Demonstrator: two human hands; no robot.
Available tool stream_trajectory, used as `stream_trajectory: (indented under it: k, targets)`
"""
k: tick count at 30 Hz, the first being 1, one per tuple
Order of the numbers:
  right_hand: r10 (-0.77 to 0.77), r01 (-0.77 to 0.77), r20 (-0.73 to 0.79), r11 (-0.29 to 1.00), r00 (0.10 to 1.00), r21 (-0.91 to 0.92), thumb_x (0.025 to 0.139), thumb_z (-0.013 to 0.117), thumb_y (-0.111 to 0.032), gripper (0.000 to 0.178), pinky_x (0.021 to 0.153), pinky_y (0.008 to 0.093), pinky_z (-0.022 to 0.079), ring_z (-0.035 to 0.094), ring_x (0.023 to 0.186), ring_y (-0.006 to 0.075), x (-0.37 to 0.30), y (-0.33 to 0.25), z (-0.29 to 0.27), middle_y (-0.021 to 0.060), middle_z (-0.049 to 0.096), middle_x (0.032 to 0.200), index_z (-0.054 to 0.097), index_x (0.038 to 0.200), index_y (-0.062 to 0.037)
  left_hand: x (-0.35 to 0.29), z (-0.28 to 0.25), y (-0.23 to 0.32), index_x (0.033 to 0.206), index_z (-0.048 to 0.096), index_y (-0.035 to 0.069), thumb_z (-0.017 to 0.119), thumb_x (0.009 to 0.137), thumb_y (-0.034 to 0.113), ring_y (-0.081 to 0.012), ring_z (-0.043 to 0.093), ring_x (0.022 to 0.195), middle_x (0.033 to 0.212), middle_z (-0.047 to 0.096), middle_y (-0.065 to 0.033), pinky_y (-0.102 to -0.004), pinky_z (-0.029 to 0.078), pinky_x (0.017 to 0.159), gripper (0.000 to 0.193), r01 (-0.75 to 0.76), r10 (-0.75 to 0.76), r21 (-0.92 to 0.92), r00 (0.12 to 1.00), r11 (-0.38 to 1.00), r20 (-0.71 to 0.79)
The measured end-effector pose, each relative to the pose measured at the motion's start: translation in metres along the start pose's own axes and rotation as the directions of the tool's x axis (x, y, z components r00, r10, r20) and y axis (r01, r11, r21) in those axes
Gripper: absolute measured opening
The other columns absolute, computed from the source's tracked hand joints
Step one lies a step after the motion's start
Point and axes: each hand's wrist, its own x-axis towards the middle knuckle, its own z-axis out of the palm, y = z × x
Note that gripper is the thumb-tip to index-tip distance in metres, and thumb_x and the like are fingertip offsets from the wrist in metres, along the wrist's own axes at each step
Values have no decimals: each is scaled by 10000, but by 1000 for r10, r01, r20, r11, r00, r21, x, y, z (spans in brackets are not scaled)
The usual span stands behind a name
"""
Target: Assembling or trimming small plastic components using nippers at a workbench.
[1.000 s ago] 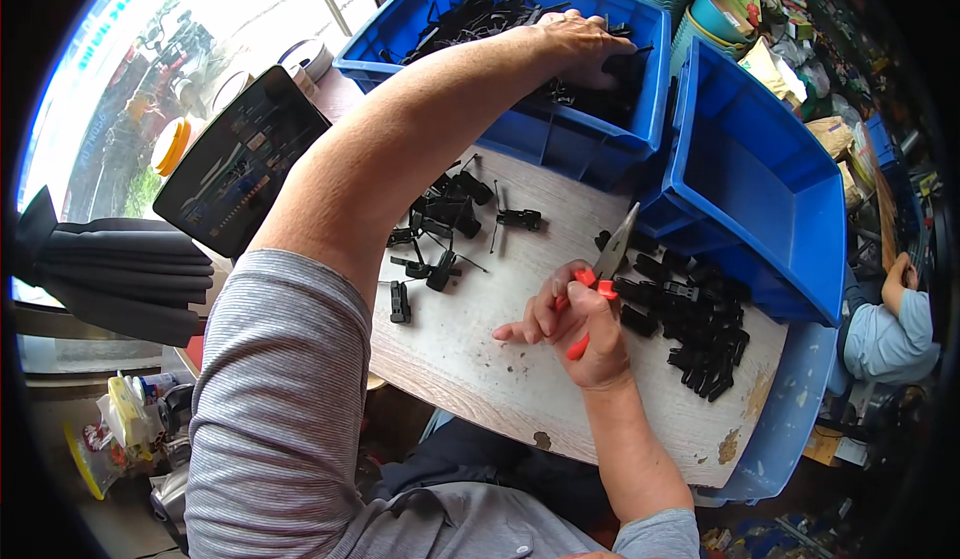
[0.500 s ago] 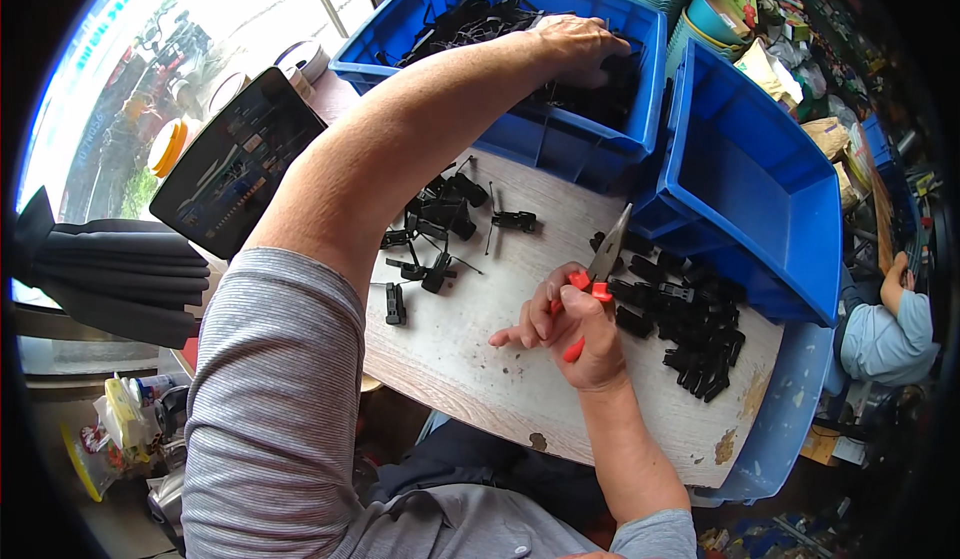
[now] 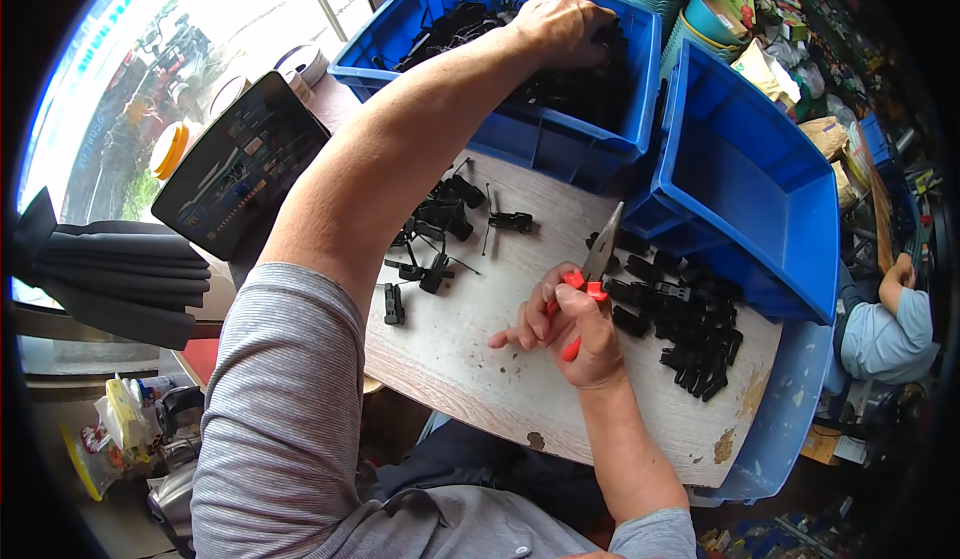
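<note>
My left hand [image 3: 566, 27] reaches into the far blue bin [image 3: 560, 131], which holds a heap of black plastic parts [image 3: 460, 27]. Its fingers point down among the parts and are mostly hidden, so what they grip, if anything, does not show. Over the table, my right hand [image 3: 584, 334] is wrapped round long-nose pliers [image 3: 603, 249] with red handles, jaws pointing up and away. Just right of the pliers lies a pile of small black plastic pieces [image 3: 690, 324]. Left of them, under my left forearm, are black parts with thin stalks [image 3: 440, 214].
A second blue bin [image 3: 750, 184] stands tilted at the right, beside the full one. A tablet [image 3: 240, 169] leans at the left near the window. The pale tabletop [image 3: 470, 349] has chipped patches. Another person's arm [image 3: 893, 289] shows at the far right.
My left hand has shifted slightly left and farther away over the heap in the bin. The right hand and pliers have barely moved.
</note>
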Motion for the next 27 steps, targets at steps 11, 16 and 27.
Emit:
stream_trajectory:
  k: [11,16,27]
  targets:
    - [16,-2,76,983,997,-182,879,551,-232,195,711,468,594,522,593,164,0,2,-1,43,458,608,490,836,-52,-18,-68,3,1006,716,68,715,795,177,-305,702,804,898,705,-163,-395,552,727,238,-75,-78,-398,931,914,-355]
    - [24,-7,93,985,995,-170,905,514,-220,181,712,480,595,522,600,165,-1,1,-3,47,469,617,495,857,-47,-29,-88,6,926,715,80,711,813,187,-300,705,787,870,720,-144,-383,550,707,155,0,-216,-408,849,913,-482]
    - [-31,33,-52,999,998,30,900,541,-228,194,733,521,592,503,595,170,-1,2,2,61,473,641,489,921,-43,-109,-116,23,1045,665,6,668,863,45,-105,653,796,919,710,-66,-270,536,721,186,-49,-390,-535,628,843,-673]
